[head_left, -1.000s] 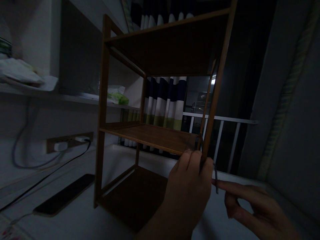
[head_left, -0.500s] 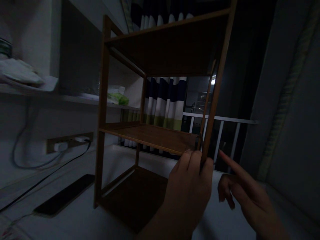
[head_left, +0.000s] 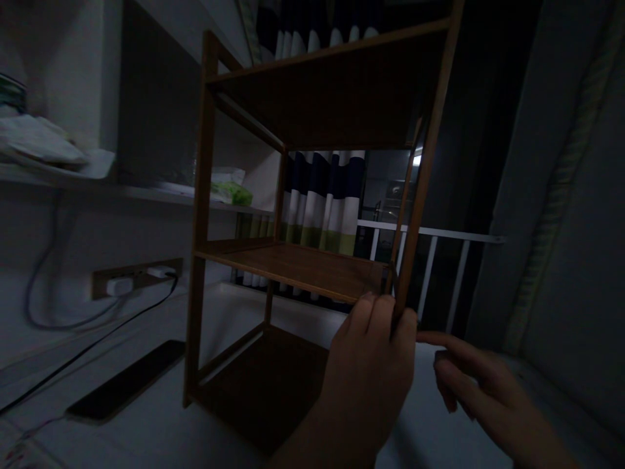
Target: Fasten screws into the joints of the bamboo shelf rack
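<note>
A brown wooden three-tier shelf rack (head_left: 303, 264) stands upright on a white surface. My left hand (head_left: 368, 371) is closed around its front right post (head_left: 422, 185), at the corner where the middle shelf meets it. Just right of the post is my right hand (head_left: 488, 384), its index finger reaching toward the post by my left fingers. The other right fingers curl loosely, and no object shows in them. Whether that index fingertip touches the post I cannot tell, as it ends at the edge of my left hand.
A black phone (head_left: 127, 384) lies left of the rack, near a wall socket strip (head_left: 139, 279) with plugs and cables. A wall shelf (head_left: 156, 193) holds a green and white packet (head_left: 232, 190). Behind are striped curtains (head_left: 322, 202) and a white railing (head_left: 459, 236).
My right index finger has swung down and left, from pointing upward to reaching toward the post beside my left hand. My left hand and the rack have stayed in place.
</note>
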A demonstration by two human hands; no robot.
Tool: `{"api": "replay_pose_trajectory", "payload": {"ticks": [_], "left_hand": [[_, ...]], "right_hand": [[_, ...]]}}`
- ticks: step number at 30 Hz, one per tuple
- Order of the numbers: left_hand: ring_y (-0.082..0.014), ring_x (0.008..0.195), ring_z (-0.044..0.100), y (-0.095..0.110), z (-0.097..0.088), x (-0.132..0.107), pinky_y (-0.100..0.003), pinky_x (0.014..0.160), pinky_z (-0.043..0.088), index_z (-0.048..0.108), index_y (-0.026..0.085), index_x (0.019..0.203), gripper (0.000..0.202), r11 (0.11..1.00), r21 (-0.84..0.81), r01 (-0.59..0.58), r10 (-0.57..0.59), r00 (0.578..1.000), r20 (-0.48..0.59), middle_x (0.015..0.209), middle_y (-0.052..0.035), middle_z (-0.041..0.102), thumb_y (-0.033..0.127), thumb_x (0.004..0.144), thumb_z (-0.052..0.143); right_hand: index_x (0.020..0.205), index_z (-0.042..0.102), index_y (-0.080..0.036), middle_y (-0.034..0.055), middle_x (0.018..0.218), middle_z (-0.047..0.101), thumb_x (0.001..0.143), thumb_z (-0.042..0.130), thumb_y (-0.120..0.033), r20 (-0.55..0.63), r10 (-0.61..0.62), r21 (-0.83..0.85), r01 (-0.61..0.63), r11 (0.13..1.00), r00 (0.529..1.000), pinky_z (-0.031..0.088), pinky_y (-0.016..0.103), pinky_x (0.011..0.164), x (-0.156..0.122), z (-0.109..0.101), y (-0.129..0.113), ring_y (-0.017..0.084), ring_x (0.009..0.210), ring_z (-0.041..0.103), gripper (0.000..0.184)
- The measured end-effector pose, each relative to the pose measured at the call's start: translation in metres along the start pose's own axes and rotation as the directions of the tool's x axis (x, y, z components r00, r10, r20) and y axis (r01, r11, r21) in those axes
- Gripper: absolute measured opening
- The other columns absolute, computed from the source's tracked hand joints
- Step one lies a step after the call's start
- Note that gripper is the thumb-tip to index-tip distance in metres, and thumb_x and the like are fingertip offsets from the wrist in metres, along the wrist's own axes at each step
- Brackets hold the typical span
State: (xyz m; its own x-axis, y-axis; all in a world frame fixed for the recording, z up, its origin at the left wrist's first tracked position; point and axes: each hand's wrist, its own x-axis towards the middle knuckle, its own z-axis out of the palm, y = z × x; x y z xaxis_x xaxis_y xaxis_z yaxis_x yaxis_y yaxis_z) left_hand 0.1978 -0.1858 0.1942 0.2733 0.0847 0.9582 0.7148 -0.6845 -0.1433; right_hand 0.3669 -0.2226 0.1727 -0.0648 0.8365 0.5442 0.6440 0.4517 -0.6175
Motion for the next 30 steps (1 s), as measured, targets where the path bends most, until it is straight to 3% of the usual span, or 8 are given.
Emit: {"api": "replay_pose_trajectory", "payload": {"ticks": [6,12,17,21,25,30], "left_hand": [[-0.0211,0.088,0.052,0.0,0.0,0.0,-0.034,0.071,0.055,0.06,0.017,0.094,0.017,1.0,0.008,-0.015,0.015,1.0,-0.012,0.093,-0.0058,0.058,0.014,0.08,0.051],[-0.0207,0.089,0.052,-0.001,-0.002,0.001,-0.034,0.074,0.055,0.059,0.018,0.096,0.018,1.0,-0.003,-0.005,0.005,0.999,0.032,0.093,-0.0055,0.057,0.015,0.081,0.05],[-0.0202,0.089,0.052,0.0,-0.001,0.002,-0.033,0.074,0.055,0.06,0.017,0.095,0.019,1.0,-0.002,-0.017,0.017,1.0,-0.013,0.092,-0.0055,0.057,0.014,0.083,0.045],[-0.0199,0.088,0.052,-0.001,0.0,0.002,-0.033,0.073,0.055,0.06,0.017,0.095,0.019,1.0,0.012,-0.01,0.01,1.0,0.005,0.093,-0.0049,0.058,0.015,0.084,0.045],[-0.0196,0.087,0.053,0.0,-0.001,0.001,-0.032,0.071,0.055,0.06,0.018,0.095,0.019,1.0,0.013,-0.004,0.004,1.0,0.013,0.091,-0.0043,0.058,0.016,0.084,0.045],[-0.0196,0.089,0.052,0.001,-0.002,0.001,-0.031,0.072,0.055,0.06,0.018,0.096,0.022,1.0,0.022,-0.005,0.005,1.0,0.006,0.092,-0.0051,0.058,0.015,0.085,0.042]], "right_hand": [[0.11,0.06,-0.032,-0.0012,0.06,0.048,0.083,0.045,-0.049,0.063,-0.164,0.073,0.159,0.985,0.985,0.043,0.021,0.048,-0.016,-0.003,0.014,0.009,0.051,0.049,0.036],[0.12,0.054,-0.031,-0.0003,0.056,0.048,0.083,0.035,-0.058,-0.006,-0.299,0.193,0.295,0.936,0.954,0.041,0.023,0.048,-0.024,-0.001,0.009,0.01,0.047,0.046,0.05],[0.136,0.031,-0.031,-0.0005,0.057,0.051,0.088,0.024,-0.053,-0.003,-0.219,0.214,0.214,0.953,0.976,0.034,0.021,0.041,-0.016,0.003,-0.001,0.011,0.049,0.045,0.053],[0.138,0.022,-0.033,-0.0015,0.058,0.051,0.091,0.021,-0.048,-0.02,-0.172,0.259,0.171,0.951,0.985,0.034,0.019,0.04,-0.007,0.007,-0.002,0.011,0.051,0.045,0.05],[0.138,0.022,-0.034,-0.0028,0.056,0.05,0.091,0.024,-0.047,-0.026,-0.138,0.29,0.139,0.947,0.99,0.032,0.018,0.038,0.001,0.008,0.003,0.01,0.048,0.043,0.049],[0.132,0.035,-0.032,-0.0038,0.053,0.047,0.09,0.033,-0.044,-0.029,-0.057,0.271,0.063,0.961,0.998,0.026,0.017,0.036,0.008,0.006,0.004,0.009,0.048,0.044,0.044]]}}
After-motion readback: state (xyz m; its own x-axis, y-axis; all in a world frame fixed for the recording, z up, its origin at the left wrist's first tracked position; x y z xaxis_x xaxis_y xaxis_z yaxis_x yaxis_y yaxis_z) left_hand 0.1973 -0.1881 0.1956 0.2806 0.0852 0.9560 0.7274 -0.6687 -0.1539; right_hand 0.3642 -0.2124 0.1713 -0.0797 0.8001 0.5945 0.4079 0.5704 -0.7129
